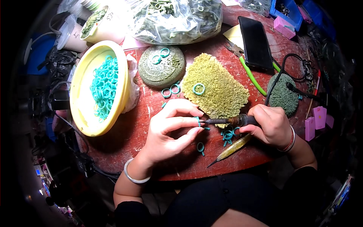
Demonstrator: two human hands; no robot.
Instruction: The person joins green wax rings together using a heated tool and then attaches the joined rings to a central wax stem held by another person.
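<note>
Partly hidden, the pinched ring (198, 121)

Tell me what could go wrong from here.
The dark tool in the right hand points at the small teal ring pinched by the left hand, so a slip might jab that hand. The right hand could scatter the loose rings beside it, or nudge the yellow-handled pick toward the table edge.

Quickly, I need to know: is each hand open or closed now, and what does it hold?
Left hand: closed in a pinch, holding a small teal ring.
Right hand: closed around a dark pen-shaped tool.
</note>
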